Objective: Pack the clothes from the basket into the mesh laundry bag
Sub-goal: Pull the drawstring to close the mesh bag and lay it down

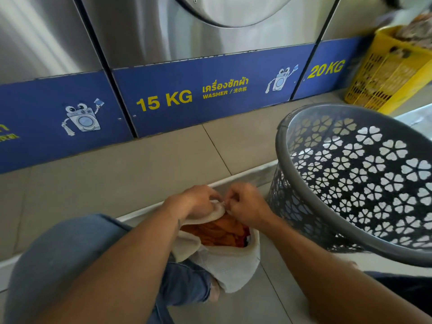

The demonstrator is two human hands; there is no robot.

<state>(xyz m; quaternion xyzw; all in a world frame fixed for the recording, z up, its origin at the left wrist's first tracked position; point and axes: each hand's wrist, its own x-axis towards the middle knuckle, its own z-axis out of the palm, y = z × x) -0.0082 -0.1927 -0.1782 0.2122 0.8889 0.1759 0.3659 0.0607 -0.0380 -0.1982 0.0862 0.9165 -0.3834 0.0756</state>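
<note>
Beige tiled floor is running before steel washers, where left hand and right hand are pinching the far rim of the white mesh laundry bag, orange clothes showing inside, grey basket tilting just right, yellow basket beyond.

**One head-worn camera, tilted down at the floor**

A single wide-angle view is worn on the person's head. It looks forward and steeply down from low above the floor. Both forearms run in from the bottom edge and meet at lower centre. There the left hand and right hand are at the bag, close under the lens. A knee fills the lower left, very near. The basket crowds the right side, also near. The washers span the upper half and face the camera beyond a strip of tiles. Straight lines bow toward the frame edges.
</note>
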